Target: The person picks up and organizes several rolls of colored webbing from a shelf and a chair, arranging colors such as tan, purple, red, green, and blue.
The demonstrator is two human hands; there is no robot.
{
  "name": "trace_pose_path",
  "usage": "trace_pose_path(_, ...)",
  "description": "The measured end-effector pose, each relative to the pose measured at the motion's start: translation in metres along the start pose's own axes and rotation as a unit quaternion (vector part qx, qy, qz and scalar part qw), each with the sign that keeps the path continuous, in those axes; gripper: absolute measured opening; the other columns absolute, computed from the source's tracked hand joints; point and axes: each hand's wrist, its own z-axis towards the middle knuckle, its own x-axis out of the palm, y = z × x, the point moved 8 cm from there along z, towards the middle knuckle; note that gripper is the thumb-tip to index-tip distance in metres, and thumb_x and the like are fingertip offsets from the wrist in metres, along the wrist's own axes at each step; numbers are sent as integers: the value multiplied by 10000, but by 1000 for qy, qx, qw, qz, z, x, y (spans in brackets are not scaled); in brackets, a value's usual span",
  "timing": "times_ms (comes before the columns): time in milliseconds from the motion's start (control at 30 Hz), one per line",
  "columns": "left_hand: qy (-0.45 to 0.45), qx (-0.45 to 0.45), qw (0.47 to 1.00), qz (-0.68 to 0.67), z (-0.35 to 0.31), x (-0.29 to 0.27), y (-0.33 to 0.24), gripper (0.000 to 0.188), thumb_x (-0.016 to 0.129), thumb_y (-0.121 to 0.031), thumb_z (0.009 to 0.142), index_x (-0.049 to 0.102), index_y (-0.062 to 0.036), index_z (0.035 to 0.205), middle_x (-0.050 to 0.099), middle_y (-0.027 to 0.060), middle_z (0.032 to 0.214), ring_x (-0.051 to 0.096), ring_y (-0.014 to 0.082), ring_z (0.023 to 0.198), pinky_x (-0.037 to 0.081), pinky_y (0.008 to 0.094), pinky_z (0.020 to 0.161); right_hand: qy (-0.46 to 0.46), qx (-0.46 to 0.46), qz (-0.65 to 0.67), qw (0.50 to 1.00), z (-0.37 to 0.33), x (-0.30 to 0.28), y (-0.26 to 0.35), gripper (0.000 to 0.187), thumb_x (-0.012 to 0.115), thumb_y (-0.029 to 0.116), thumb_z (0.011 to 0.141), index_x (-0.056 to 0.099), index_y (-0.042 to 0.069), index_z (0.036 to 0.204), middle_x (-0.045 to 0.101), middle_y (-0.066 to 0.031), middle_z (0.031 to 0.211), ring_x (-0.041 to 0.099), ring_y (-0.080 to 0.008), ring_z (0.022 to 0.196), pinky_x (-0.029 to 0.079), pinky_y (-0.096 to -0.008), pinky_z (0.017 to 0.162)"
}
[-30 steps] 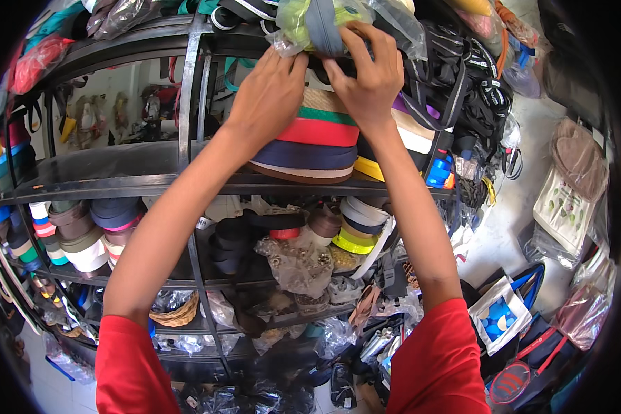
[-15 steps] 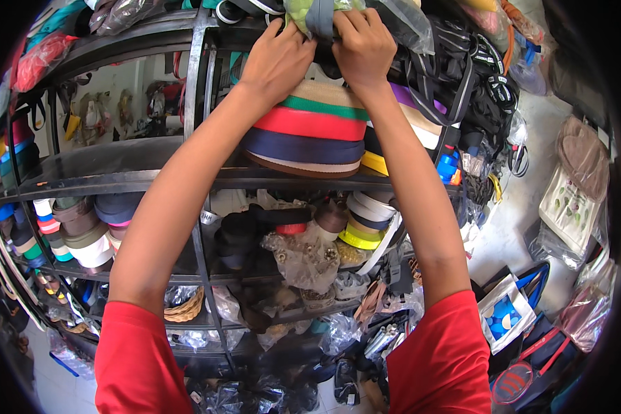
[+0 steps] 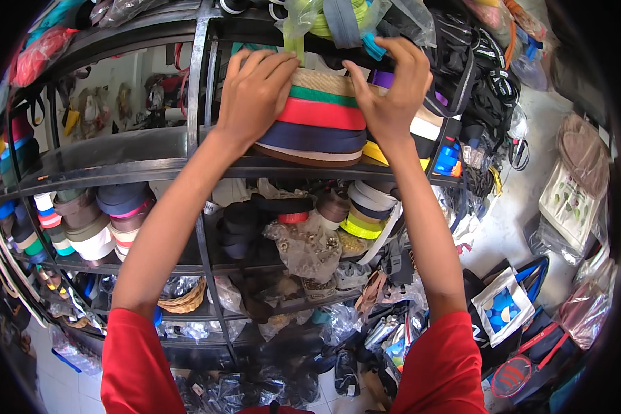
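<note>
Item: stack of webbing rolls [image 3: 321, 121] on dark shelf [image 3: 117, 162].
2 hands flank it: left hand [image 3: 255, 96] at 9 o'clock, right hand [image 3: 390, 93] at 3 o'clock, fingers spread and pressed on, equally near.

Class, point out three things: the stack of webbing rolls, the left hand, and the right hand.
stack of webbing rolls [image 3: 321, 124], head view, red band at its front.
left hand [image 3: 252, 96], head view, back of hand.
right hand [image 3: 393, 93], head view, back of hand.

head view, close, facing shelving rack [image 3: 145, 165]
</note>
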Motion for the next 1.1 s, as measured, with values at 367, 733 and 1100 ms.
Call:
trace_pose_path(367,10,-348,911,-221,-3,43,47,279,735,-164,839,688,25,1039,709,162,885,678,171,758,527,304,687,107,110,66,986,-39,13,12,180,707,40,756,656,76,925,647,-50,924,601,-230,871,383,-341,742)
trace_pose_path(733,-197,-160,948,-194,46,4,53,133,686,-5,787,697,12,918,705,116,848,701,231,717,545,305,658,44,155,148,976,4,79,26,242,756,50,766,705,15,1000,707,-127,803,689,-191,669,531,-289,628)
trace_pose_path(1100,-140,-115,970,-165,72,9,73,70,664,29,753,624,26,810,619,182,726,633,331,679,492,395,615,283,251,-23,926,-3,123,28,364,595,310,881,661,115,1181,691,-227,820,670,-430,798,523,-518,744)
